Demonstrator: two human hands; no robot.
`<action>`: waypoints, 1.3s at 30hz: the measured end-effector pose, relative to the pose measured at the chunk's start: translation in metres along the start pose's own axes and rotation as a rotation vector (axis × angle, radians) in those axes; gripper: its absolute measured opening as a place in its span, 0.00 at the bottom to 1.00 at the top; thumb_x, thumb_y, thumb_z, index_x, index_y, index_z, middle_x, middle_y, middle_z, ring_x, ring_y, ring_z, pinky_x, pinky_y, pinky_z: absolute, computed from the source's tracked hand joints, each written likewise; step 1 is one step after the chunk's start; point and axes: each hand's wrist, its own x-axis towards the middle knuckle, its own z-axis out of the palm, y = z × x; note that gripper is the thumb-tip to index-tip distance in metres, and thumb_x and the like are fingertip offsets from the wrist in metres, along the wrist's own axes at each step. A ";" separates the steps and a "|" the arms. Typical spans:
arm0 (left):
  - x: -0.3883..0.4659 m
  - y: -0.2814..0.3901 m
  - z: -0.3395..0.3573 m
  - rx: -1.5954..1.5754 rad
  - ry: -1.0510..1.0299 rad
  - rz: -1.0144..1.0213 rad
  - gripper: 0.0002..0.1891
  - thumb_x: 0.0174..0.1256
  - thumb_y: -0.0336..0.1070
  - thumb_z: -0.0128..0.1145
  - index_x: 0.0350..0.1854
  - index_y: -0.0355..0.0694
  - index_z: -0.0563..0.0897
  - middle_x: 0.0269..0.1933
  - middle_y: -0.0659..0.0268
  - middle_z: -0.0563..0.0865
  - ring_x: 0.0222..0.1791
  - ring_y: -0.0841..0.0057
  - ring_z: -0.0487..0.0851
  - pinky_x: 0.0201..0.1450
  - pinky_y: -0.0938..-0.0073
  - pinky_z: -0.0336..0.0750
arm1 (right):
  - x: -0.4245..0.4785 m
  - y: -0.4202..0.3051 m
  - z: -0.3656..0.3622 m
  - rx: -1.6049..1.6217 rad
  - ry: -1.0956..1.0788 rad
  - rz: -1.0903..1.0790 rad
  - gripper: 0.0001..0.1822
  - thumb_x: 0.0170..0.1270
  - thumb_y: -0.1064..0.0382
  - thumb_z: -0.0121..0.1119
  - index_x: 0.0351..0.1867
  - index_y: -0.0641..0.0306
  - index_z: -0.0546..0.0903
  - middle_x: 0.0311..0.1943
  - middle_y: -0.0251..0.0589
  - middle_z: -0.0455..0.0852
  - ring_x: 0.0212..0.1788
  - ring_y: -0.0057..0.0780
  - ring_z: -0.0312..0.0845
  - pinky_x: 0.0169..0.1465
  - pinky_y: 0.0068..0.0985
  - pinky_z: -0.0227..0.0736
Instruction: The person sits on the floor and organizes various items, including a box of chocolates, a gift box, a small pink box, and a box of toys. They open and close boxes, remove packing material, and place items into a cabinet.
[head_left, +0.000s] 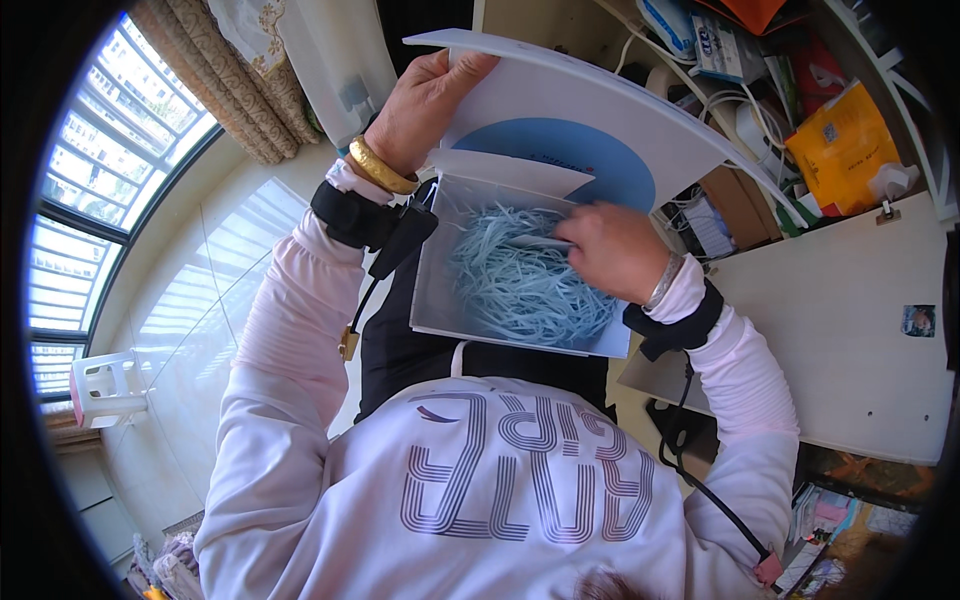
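An opened white gift box (427, 281) rests on my lap. Light blue shredded paper filler (529, 289) lies inside it. Its raised lid (502, 97) has a blue round print (517, 139) with small writing on the inner face. My left hand (431, 97) holds the lid's upper left edge, thumb on the inside. A white flap (510, 172) stands at the box's back edge. My right hand (615, 244) reaches in over the right side, slightly blurred. Between its fingers is the end of a pale flat piece (529, 241), possibly a card, lying on the filler.
An open cabinet with cables, packets and a yellow bag (847, 150) is at the upper right, its door (840, 322) swung out on the right. A white plastic stool (112, 390) stands left, near the window (112, 150). Cables hang from both wrist straps.
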 end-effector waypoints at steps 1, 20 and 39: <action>0.000 -0.001 0.000 0.001 0.001 -0.002 0.24 0.65 0.57 0.52 0.47 0.40 0.83 0.37 0.64 0.85 0.35 0.78 0.83 0.38 0.77 0.79 | -0.003 0.002 -0.005 -0.055 -0.063 0.046 0.05 0.52 0.66 0.56 0.27 0.63 0.82 0.29 0.47 0.83 0.34 0.46 0.79 0.39 0.40 0.74; -0.013 0.034 0.009 0.366 -0.233 0.226 0.12 0.61 0.32 0.61 0.46 0.38 0.84 0.42 0.61 0.86 0.40 0.69 0.83 0.44 0.72 0.79 | 0.006 0.005 -0.029 0.514 0.679 0.010 0.13 0.62 0.65 0.62 0.47 0.66 0.82 0.35 0.36 0.85 0.36 0.22 0.78 0.42 0.19 0.73; 0.009 0.004 -0.004 0.187 -0.046 -0.193 0.19 0.63 0.46 0.60 0.49 0.36 0.83 0.39 0.60 0.87 0.35 0.70 0.86 0.44 0.72 0.80 | 0.010 -0.022 0.008 0.002 -0.068 -0.154 0.45 0.47 0.54 0.70 0.66 0.64 0.61 0.59 0.59 0.69 0.55 0.59 0.71 0.58 0.40 0.69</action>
